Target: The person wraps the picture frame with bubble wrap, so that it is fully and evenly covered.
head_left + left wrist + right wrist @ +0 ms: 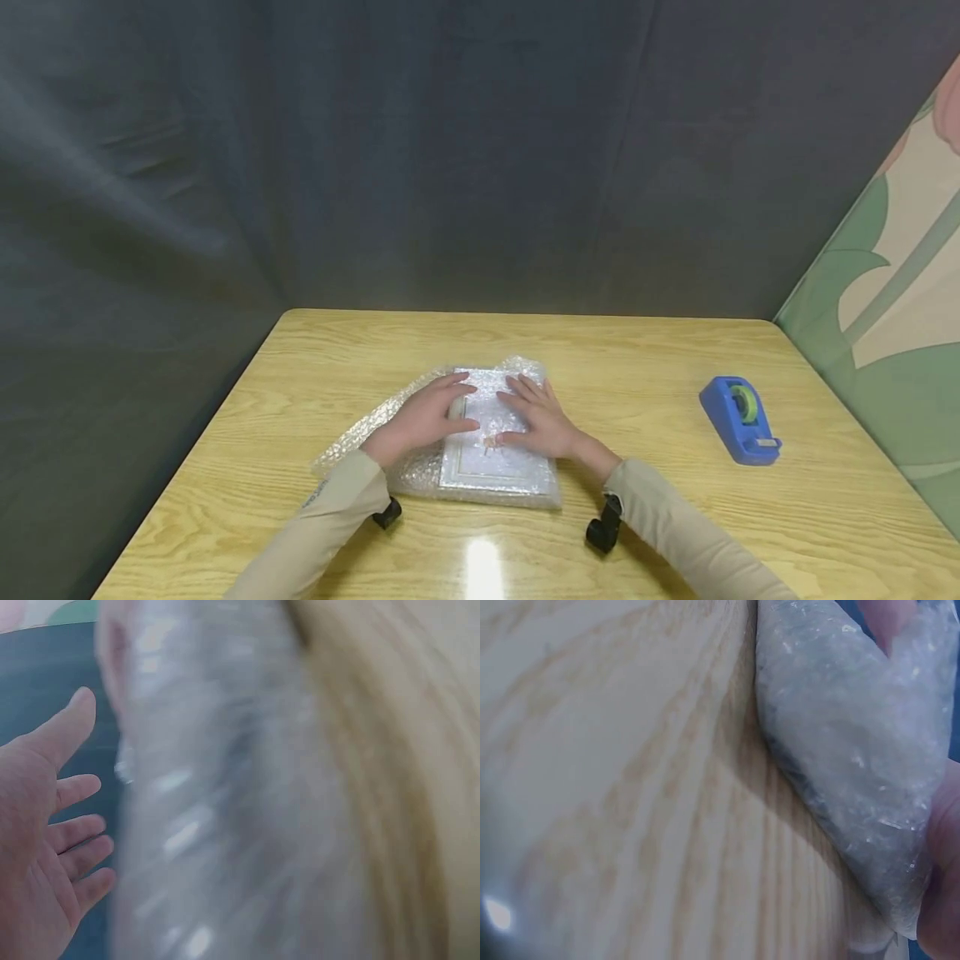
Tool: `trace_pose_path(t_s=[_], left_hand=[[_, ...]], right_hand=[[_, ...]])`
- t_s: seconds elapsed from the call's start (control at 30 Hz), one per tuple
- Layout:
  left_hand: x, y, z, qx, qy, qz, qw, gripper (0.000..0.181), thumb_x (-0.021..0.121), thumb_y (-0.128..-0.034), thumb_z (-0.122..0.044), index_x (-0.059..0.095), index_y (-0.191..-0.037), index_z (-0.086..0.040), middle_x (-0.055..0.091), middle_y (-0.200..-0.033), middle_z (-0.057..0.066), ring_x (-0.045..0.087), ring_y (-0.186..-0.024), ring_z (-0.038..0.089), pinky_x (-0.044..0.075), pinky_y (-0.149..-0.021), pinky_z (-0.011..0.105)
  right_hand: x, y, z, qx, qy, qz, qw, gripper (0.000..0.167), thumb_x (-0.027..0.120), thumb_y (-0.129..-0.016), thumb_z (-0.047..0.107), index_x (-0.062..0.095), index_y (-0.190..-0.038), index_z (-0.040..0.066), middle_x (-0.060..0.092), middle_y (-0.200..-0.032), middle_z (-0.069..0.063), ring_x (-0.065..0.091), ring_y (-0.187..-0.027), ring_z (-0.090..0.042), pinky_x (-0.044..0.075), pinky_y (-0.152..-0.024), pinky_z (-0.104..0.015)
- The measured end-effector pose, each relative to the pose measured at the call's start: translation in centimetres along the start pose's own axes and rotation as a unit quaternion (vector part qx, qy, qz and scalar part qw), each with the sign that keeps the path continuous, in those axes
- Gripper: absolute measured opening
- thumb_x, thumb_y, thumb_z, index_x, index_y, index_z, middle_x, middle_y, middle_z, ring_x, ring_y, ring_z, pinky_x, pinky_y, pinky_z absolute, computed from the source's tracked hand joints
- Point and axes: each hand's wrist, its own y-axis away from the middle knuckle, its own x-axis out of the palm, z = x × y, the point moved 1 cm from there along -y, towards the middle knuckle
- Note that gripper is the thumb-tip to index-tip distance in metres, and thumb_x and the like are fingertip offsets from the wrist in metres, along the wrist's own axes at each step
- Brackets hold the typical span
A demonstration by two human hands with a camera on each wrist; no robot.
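Starting at the near side, we record 2 beige sleeves: the left sleeve (322,521) carries small dark lettering, too small for us to read, and the right sleeve (690,533) lies opposite. 2 black wrist devices (387,512) sit at the cuffs.

Beyond the cuffs, we find the flat framed piece (495,465) lying on the table (630,367), under and between the 2 hands, covered by clear bubble wrap (360,437). Through the film we see a pale border and a small reddish mark near the right thumb; we cannot make out its detail. Loose wrap extends on the left-hand side.

The left hand (422,417) has its fingers spread over the piece's left side. The right hand (542,421) is laid over the right side, fingers extended and parted.

The left wrist view adds the left palm, fingers apart, beside a blurred bank of wrap; we cannot tell whether that hand makes contact. The right wrist view adds the wrap's bulging side resting on the wood grain, with right-hand skin against it.

Farther right, shown by the head view alone, stands a blue tape dispenser (731,429) with a green roll (746,404). Behind hang a dark curtain (450,167) and a leaf-patterned panel (900,333).
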Motion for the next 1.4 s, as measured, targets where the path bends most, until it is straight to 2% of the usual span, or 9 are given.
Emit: trace_pose_path(t_s=[0.13, 0.27, 0.53, 0.73, 0.9, 1.0, 1.1, 1.23, 1.4], left_hand=[[-2.0, 2.0, 0.7, -0.022, 0.037, -0.026, 0.9988, 0.053, 0.064, -0.0838, -0.033, 0.05, -0.128, -0.007, 0.044, -0.135, 0.012, 0.04, -0.125, 0.029, 0.031, -0.103, 0.046], [-3.4, 4.7, 2.5, -0.065, 0.055, -0.04, 0.9956, 0.05, 0.064, -0.0843, -0.03, 0.051, -0.127, -0.008, 0.048, -0.132, 0.011, 0.045, -0.12, 0.028, 0.035, -0.101, 0.047], [-4.7, 10.4, 6.9, -0.143, 0.085, -0.022, 0.9858, 0.054, 0.061, -0.0863, -0.029, 0.046, -0.13, -0.002, 0.046, -0.132, 0.018, 0.043, -0.118, 0.038, 0.041, -0.092, 0.051], [-5.3, 13.5, 9.4, -0.186, 0.109, -0.02, 0.9763, 0.056, 0.062, -0.0859, -0.029, 0.045, -0.129, 0.003, 0.051, -0.124, 0.021, 0.05, -0.108, 0.037, 0.05, -0.077, 0.042], [-5.4, 14.8, 10.8, -0.201, 0.152, -0.019, 0.9676, 0.053, 0.064, -0.0844, -0.027, 0.049, -0.123, 0.006, 0.06, -0.106, 0.015, 0.057, -0.093, 0.027, 0.051, -0.067, 0.032], [-5.3, 15.1, 11.4, -0.195, 0.191, -0.004, 0.962, 0.046, 0.063, -0.0853, -0.023, 0.052, -0.118, 0.008, 0.06, -0.092, 0.008, 0.059, -0.08, 0.02, 0.048, -0.057, 0.027], [-5.2, 15.4, 11.9, -0.182, 0.245, 0.02, 0.9522, 0.038, 0.06, -0.0865, -0.016, 0.053, -0.113, 0.011, 0.057, -0.083, 0.007, 0.058, -0.07, 0.016, 0.046, -0.052, 0.025], [-5.0, 15.6, 12.3, -0.172, 0.301, 0.031, 0.9374, 0.033, 0.059, -0.0866, -0.009, 0.053, -0.109, 0.014, 0.059, -0.084, 0.009, 0.06, -0.07, 0.016, 0.052, -0.058, 0.026], [-5.2, 15.6, 12.1, -0.176, 0.349, 0.019, 0.9204, 0.034, 0.056, -0.0876, -0.005, 0.049, -0.112, 0.019, 0.058, -0.088, 0.011, 0.062, -0.077, 0.015, 0.055, -0.069, 0.029]], right_hand=[[0.1, 0.0, -0.1, 0.005, -0.002, 0.001, 1.0, 0.068, 0.062, -0.081, 0.043, 0.044, -0.133, 0.003, 0.025, -0.145, -0.021, 0.014, -0.134, -0.039, 0.0, -0.105, -0.061], [0.2, 0.0, -0.3, 0.009, 0.003, 0.004, 0.9999, 0.069, 0.061, -0.081, 0.045, 0.043, -0.134, 0.005, 0.023, -0.146, -0.018, 0.012, -0.135, -0.037, -0.001, -0.106, -0.059], [0.4, 0.0, -0.4, 0.002, 0.002, -0.004, 1.0, 0.069, 0.061, -0.081, 0.046, 0.044, -0.133, 0.004, 0.024, -0.146, -0.019, 0.014, -0.135, -0.038, 0.0, -0.106, -0.06], [0.2, 0.0, -0.3, 0.003, 0.001, -0.012, 0.9999, 0.068, 0.061, -0.081, 0.045, 0.045, -0.133, 0.004, 0.026, -0.145, -0.019, 0.015, -0.135, -0.038, 0.001, -0.105, -0.061], [0.3, -0.1, -0.2, 0.001, 0.003, -0.009, 1.0, 0.067, 0.061, -0.082, 0.044, 0.045, -0.132, 0.003, 0.026, -0.145, -0.019, 0.015, -0.134, -0.039, 0.002, -0.105, -0.062], [0.2, 0.0, -0.1, -0.003, 0.002, -0.014, 0.9999, 0.066, 0.061, -0.082, 0.043, 0.046, -0.132, 0.002, 0.027, -0.145, -0.02, 0.016, -0.134, -0.04, 0.002, -0.104, -0.063], [0.2, 0.0, 0.0, -0.003, 0.002, -0.014, 0.9999, 0.065, 0.061, -0.082, 0.042, 0.046, -0.131, 0.002, 0.027, -0.144, -0.021, 0.015, -0.134, -0.04, 0.002, -0.104, -0.063], [0.2, 0.0, -0.1, -0.001, 0.001, -0.012, 0.9999, 0.065, 0.061, -0.082, 0.042, 0.046, -0.131, 0.002, 0.027, -0.144, -0.021, 0.015, -0.134, -0.04, 0.001, -0.105, -0.062], [0.4, 0.0, -0.3, -0.002, 0.004, -0.014, 0.9999, 0.066, 0.061, -0.082, 0.042, 0.046, -0.132, 0.002, 0.026, -0.145, -0.02, 0.015, -0.134, -0.039, 0.002, -0.105, -0.062]])
